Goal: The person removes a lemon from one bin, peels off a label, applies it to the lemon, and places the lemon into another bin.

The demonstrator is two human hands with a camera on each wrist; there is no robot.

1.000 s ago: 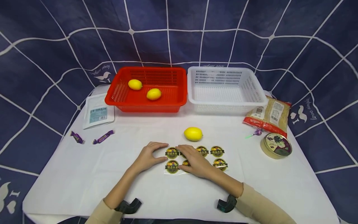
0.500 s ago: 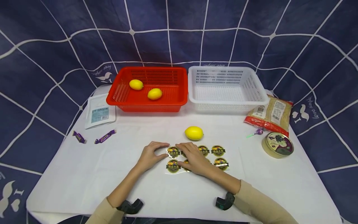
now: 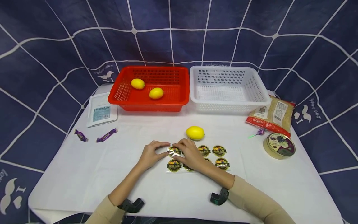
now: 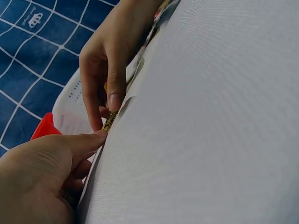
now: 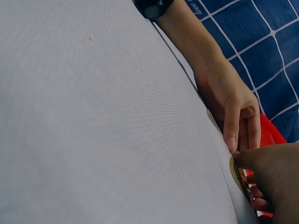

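A clear sheet of round black-and-gold stickers (image 3: 174, 165) lies in front of me, its upper-left corner bent and shining. My left hand (image 3: 150, 156) holds the left edge of the sheet by that corner, thumb and forefinger around it. From the right, my right hand (image 3: 191, 154) grips the same corner, with its thumb and forefinger at the upper-left sticker (image 4: 110, 120). The fingers of both hands nearly meet there. Part of the sheet is hidden beneath my right hand. Just beyond the sheet rests a yellow lemon (image 3: 195, 133).
At the back a red basket (image 3: 151, 107) holds two lemons, beside a white basket (image 3: 230, 107). To the left are a white pouch (image 3: 102, 110) and two purple-wrapped candies (image 3: 107, 135). A grain bag (image 3: 271, 115), a lollipop (image 3: 260, 132) and a round tin (image 3: 279, 146) are at right.
My right hand has moved left and slightly up the sheet, from the second sticker column to the upper-left sticker. My left hand stays at the edge. The view has shifted slightly.
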